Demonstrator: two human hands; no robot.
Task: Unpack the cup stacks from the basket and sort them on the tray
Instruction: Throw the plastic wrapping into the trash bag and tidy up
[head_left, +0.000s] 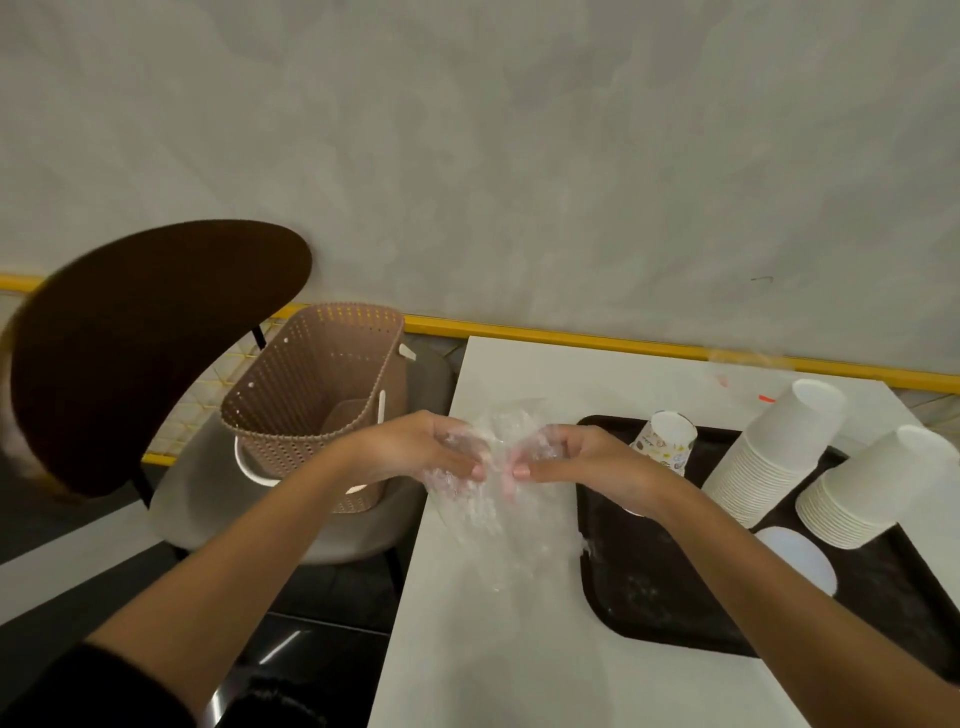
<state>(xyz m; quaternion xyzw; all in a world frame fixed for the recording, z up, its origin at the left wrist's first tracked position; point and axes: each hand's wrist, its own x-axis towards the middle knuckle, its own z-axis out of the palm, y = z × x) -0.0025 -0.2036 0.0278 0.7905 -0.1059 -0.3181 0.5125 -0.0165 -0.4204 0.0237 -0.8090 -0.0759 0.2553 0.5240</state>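
A clear plastic wrapper (488, 499) hangs crumpled over the white table's left edge. My left hand (431, 447) and my right hand (576, 457) both grip its top, thumbs nearly touching. Right of my hands lies a dark tray (654, 597). On it stand two tilted stacks of white cups, a tall stack (774, 452) and a shorter stack (872, 488), both upside down. A printed cup stack (667, 441) sits at the tray's far left corner, partly behind my right hand. The brown perforated basket (311, 395) rests on a chair seat to the left; I see no cups inside it.
A white round lid (797, 564) lies on the tray near my right forearm. The basket's chair (119, 353) has a dark curved back. A grey wall with a yellow strip (571, 340) runs behind the white table (493, 649). Dark floor lies below left.
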